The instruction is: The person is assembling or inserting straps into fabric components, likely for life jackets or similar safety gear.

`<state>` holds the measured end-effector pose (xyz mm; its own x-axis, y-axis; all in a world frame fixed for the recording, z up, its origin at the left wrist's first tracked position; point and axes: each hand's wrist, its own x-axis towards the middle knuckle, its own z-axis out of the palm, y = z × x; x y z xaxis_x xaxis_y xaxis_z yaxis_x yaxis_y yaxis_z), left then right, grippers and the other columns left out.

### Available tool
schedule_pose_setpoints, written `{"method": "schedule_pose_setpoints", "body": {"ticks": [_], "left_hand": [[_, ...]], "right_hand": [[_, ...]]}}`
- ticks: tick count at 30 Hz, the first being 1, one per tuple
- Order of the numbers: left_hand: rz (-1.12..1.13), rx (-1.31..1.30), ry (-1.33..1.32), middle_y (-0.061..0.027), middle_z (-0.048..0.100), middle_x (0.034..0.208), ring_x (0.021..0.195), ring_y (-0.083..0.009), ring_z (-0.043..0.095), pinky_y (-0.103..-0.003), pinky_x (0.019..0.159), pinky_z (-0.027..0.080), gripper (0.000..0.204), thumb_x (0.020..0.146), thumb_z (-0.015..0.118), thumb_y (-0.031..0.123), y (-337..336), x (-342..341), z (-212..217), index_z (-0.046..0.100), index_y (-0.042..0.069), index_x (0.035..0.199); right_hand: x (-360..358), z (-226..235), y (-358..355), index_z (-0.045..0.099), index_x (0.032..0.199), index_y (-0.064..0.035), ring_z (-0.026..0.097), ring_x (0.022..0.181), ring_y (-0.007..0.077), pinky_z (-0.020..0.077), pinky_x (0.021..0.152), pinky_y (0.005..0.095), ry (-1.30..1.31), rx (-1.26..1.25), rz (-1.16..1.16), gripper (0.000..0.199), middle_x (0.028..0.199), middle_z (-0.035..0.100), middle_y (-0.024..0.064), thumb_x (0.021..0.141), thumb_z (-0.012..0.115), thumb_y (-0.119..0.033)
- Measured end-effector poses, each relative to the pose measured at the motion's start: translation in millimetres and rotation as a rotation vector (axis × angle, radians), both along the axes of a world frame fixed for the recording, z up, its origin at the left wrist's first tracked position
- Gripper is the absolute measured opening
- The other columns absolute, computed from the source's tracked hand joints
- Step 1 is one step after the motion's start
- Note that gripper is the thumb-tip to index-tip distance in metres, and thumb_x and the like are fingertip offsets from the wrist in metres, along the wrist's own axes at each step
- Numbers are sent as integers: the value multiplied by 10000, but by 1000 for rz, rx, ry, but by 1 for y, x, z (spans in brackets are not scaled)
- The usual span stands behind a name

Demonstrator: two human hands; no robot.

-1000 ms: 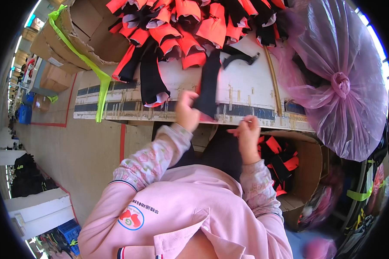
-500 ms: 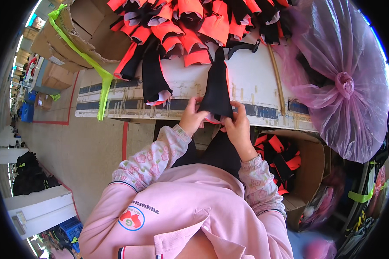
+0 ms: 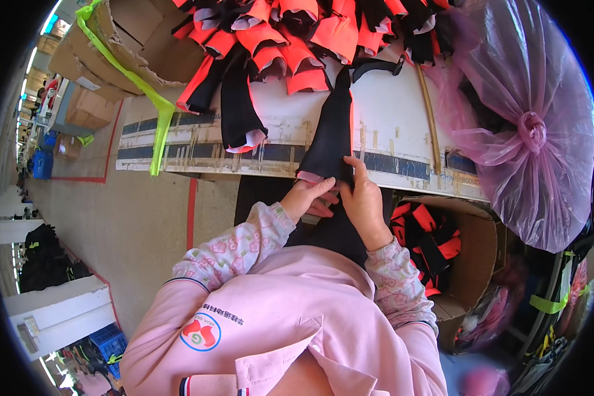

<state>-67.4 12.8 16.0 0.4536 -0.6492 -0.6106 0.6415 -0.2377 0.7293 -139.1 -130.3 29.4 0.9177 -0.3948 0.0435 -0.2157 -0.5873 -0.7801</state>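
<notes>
A black fabric sleeve with orange along its side and a pale lining hangs over the table's near edge, its wide end toward me. My left hand holds the left part of that open end, the thumb on top and the fingers underneath, partly hidden. At the right corner of the same end, my right hand grips the cloth between thumb and fingers, with the index finger raised along its side. Both hands are close together just off the table edge. Another black sleeve lies to the left.
A heap of orange and black sleeves covers the far side of the white table. A wooden stick and a tied pink plastic bag are at right. Left stands a cardboard box with a neon-yellow strip. Below right, an open carton holds more pieces.
My left hand has slid down and right along the sleeve's end, its thumb now near my right hand. The right hand has lifted its index finger. The sleeve's lower end has swung slightly left.
</notes>
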Motion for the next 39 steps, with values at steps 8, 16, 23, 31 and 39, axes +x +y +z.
{"method": "schedule_pose_setpoints", "body": {"ticks": [8, 16, 23, 31, 39], "left_hand": [[276, -63, 145, -155, 627, 925, 690, -254, 647, -360, 635, 556, 303, 879, 478, 248, -10, 3, -13, 543, 41, 1090], [301, -106, 283, -156, 621, 900, 723, -284, 648, -405, 658, 560, 280, 887, 440, 222, -6, 0, -20, 543, 43, 1077], [343, -11, 174, -118, 634, 846, 664, -244, 652, -344, 616, 563, 259, 880, 504, 216, -13, -6, -23, 543, 61, 1082], [439, -24, 101, -157, 640, 864, 645, -254, 657, -324, 587, 557, 199, 893, 467, 97, -18, -21, -19, 562, -7, 1033], [429, -121, -100, -169, 642, 823, 608, -268, 651, -334, 542, 549, 199, 867, 420, 16, -28, -35, -60, 579, -53, 966]], "right_hand": [[-2, 0, 2, 447, 1166, -131, 605, 606, 350, 469, 526, 431, 4, -189, 39, 410, 646, 594, 170, 777, 569, -93], [-5, 1, 3, 458, 1153, -139, 608, 580, 329, 473, 519, 426, 28, -224, 59, 410, 615, 593, 157, 763, 580, -101], [-5, 1, 8, 466, 1135, -135, 601, 593, 345, 464, 529, 432, 4, -215, 90, 408, 634, 586, 169, 749, 576, -68], [-12, -3, -20, 464, 1101, -161, 605, 646, 334, 467, 559, 422, 216, 23, 93, 390, 689, 602, 131, 742, 596, -85], [40, 63, -6, 431, 1248, 15, 409, 1197, 374, 380, 964, 402, -305, -368, 113, 585, 1268, 450, 210, 789, 643, -279]]}}
